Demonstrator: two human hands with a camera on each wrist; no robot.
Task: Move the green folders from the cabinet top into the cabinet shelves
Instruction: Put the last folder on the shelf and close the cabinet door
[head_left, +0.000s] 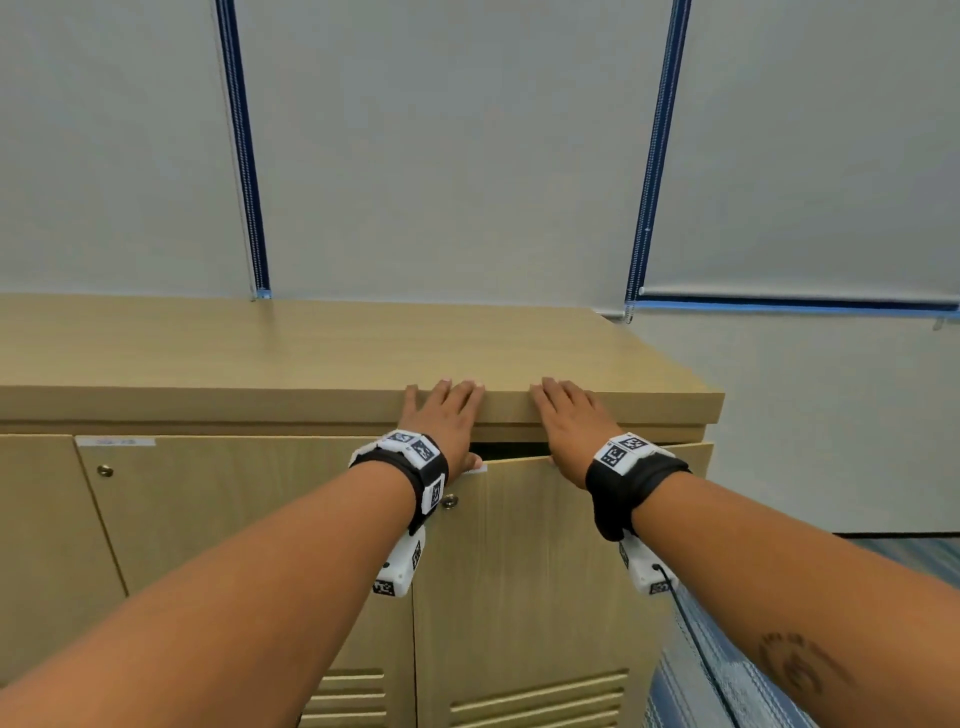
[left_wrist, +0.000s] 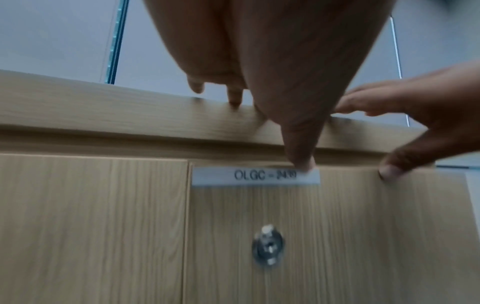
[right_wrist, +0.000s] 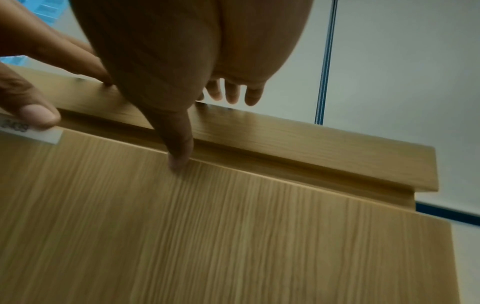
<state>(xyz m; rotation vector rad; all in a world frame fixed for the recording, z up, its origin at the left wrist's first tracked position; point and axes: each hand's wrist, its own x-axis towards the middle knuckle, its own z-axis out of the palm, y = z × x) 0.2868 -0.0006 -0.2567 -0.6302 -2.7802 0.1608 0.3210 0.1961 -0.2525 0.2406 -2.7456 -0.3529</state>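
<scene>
No green folder shows in any view. The wooden cabinet top (head_left: 260, 348) lies bare. My left hand (head_left: 462, 421) rests its straight fingers over the top's front edge, and its thumb (left_wrist: 301, 158) touches the upper edge of the right-hand door (head_left: 530, 561) by a white label (left_wrist: 255, 176). Just to the right, my right hand (head_left: 558, 423) lies the same way, fingers flat on the top and thumb (right_wrist: 179, 154) on the door's upper edge. A dark gap shows between the hands above the door, which stands slightly ajar. Neither hand holds anything.
A second door (head_left: 234, 519) to the left is closed, with a round lock (head_left: 105, 471). The right door carries a metal lock (left_wrist: 269, 244) and vent slats (head_left: 535, 701) low down. Window blinds (head_left: 441, 156) hang behind the cabinet. Blue carpet (head_left: 883, 561) lies to the right.
</scene>
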